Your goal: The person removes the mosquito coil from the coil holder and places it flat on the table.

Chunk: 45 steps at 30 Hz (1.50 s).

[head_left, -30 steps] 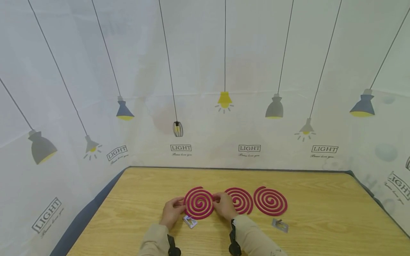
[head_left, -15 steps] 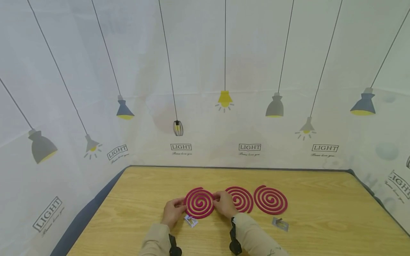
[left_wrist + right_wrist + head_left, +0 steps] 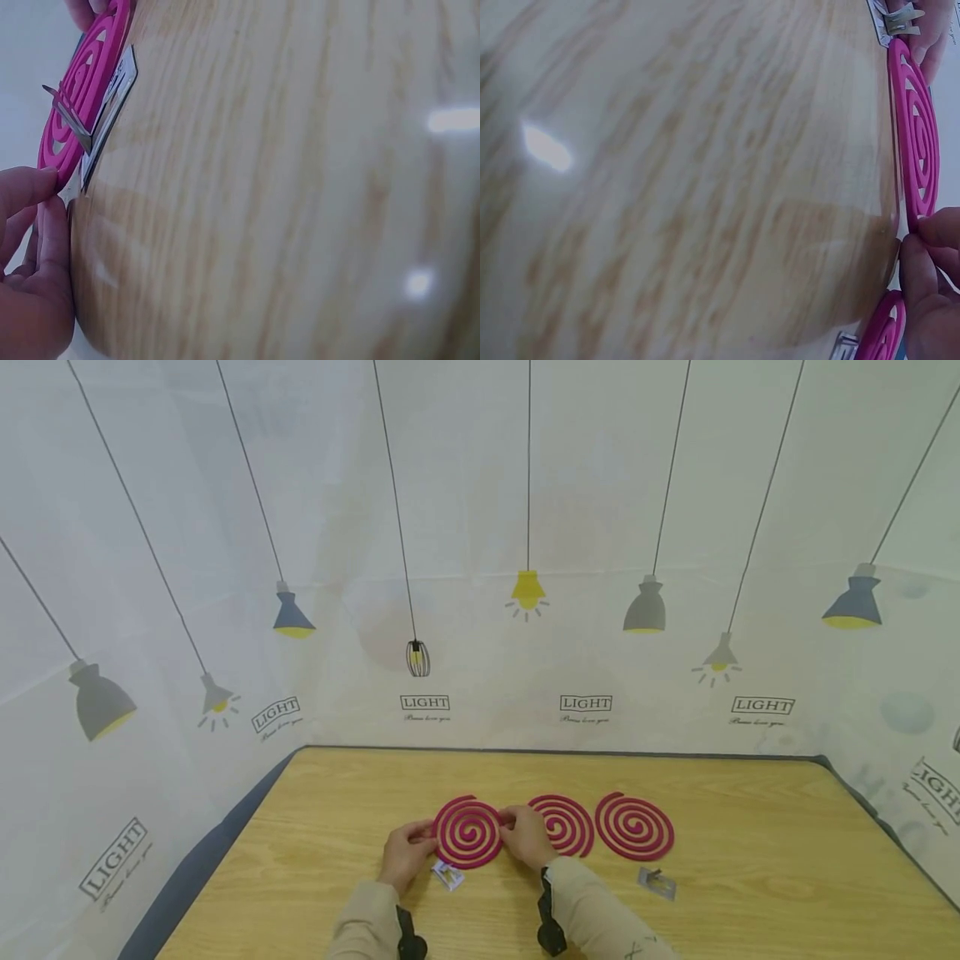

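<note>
Both hands hold one magenta mosquito coil above the table. My left hand pinches its left edge between thumb and fingers, and my right hand pinches the right edge. A small metal coil stand lies just below the coil's near edge. In the left wrist view, the raised prong of that stand overlaps the coil. The right wrist view has the coil nearly edge-on, my right thumb and fingers at its lower end.
A second mosquito coil lies right beside my right hand, partly covered by it. Farther right is a third coil, with another metal stand in front of it. A patterned cloth wall rises behind the wooden table.
</note>
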{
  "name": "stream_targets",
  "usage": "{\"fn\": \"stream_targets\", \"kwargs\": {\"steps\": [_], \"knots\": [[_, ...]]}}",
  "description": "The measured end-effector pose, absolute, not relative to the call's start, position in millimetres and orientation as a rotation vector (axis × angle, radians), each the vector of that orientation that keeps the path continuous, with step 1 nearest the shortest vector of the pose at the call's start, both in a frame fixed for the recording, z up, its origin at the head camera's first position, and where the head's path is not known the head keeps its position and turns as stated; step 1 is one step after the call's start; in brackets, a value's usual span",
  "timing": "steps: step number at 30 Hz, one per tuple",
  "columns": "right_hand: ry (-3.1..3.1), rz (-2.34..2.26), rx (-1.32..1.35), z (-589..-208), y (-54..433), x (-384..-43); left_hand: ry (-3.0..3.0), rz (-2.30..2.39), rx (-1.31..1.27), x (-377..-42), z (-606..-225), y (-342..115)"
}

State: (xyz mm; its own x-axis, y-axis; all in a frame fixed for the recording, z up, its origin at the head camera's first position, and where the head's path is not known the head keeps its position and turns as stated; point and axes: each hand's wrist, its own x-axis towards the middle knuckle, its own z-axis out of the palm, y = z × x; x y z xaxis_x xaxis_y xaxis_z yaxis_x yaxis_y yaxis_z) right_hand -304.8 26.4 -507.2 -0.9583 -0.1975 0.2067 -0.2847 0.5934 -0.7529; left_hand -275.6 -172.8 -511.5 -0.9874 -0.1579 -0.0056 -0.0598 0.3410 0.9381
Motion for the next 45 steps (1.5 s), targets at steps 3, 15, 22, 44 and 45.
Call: {"fn": "stream_targets", "kwargs": {"steps": [3,15,22,44,45], "knots": [[-2.710,1.306,0.401,-507.3,25.9,-304.8,-2.490,-1.759,0.207,-276.5,-512.5,-172.9],[-2.684,1.287,0.386,-508.4,26.6,-303.6,-2.523,-1.815,0.202,-275.5,-507.9,-170.5],[-2.678,1.308,0.360,-508.1,25.5,-301.9,-2.522,-1.797,0.212,-274.8,-507.3,-169.7],[-2.662,1.295,0.380,-508.2,24.8,-299.4,-2.500,-1.790,0.171,-274.1,-509.1,-169.9],[-2.664,1.297,0.381,-507.8,24.9,-299.0,-2.500,-1.795,0.175,-273.9,-508.5,-169.8]]}}
